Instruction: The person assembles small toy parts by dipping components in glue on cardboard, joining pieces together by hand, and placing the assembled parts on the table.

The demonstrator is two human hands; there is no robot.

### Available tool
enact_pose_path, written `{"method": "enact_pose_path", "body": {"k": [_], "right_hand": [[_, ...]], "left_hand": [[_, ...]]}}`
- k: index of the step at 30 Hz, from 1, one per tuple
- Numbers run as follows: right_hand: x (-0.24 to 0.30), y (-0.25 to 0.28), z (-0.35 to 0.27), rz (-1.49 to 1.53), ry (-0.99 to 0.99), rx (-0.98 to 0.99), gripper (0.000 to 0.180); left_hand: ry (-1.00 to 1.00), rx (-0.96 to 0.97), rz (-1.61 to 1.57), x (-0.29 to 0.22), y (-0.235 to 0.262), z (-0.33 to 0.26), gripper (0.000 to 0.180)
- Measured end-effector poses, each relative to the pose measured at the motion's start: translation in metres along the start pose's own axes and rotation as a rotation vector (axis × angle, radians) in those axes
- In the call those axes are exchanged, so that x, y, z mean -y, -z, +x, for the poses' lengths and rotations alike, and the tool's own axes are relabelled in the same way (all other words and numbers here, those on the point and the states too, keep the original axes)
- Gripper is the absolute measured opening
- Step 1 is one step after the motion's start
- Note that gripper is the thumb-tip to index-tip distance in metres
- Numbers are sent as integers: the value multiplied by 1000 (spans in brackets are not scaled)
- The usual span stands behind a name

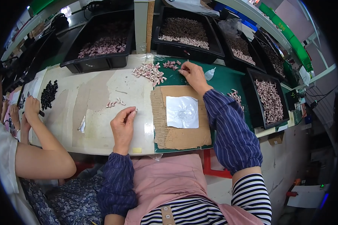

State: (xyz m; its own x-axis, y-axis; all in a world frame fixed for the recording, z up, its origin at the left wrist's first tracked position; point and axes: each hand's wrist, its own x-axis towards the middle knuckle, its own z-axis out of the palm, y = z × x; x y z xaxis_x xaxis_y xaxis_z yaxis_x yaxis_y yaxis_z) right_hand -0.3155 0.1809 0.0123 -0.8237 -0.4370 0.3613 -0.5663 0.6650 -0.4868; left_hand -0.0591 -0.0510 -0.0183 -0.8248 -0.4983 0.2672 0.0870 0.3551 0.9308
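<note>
Black plastic bins (pixel 101 41) ring the far edge of a workbench, each holding heaps of small pale pink and brown parts. Nearer, the bench carries a worn, scuffed white sheet (pixel 97 108) on the left and a green mat (pixel 229 80) on the right, with a torn piece of corrugated cardboard (pixel 176 137) lying across the seam. On the cardboard sits a square of crinkled silver foil (pixel 182 111), shiny and creased.

At the far edge of the mat lies a loose pile (pixel 151 72) of little pinkish-white parts, short, curved and smooth-looking. The right hand (pixel 193 75), in a blue striped sleeve, reaches to it with fingertips pinched on one small part, too tiny to tell in detail. The left hand (pixel 123 125) rests on the white sheet, thumb and forefinger closed on one pale piece (pixel 136 110) at its fingertips. A few more pieces (pixel 114 102) lie scattered just beyond it.

A small clear squeeze bottle (pixel 209 74) lies on the mat beside the right hand. At the left edge, another person's bare arm (pixel 41 150) works by a cluster of black parts (pixel 49 93).
</note>
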Motion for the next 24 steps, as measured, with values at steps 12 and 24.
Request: {"method": "enact_pose_path", "body": {"k": [12, 24], "right_hand": [[64, 44, -146, 103, 53, 127, 14], [75, 41, -152, -123, 216, 181, 12]], "left_hand": [[185, 77, -342, -16, -1, -15, 14], [273, 241, -459, -36, -34, -65, 15]]}}
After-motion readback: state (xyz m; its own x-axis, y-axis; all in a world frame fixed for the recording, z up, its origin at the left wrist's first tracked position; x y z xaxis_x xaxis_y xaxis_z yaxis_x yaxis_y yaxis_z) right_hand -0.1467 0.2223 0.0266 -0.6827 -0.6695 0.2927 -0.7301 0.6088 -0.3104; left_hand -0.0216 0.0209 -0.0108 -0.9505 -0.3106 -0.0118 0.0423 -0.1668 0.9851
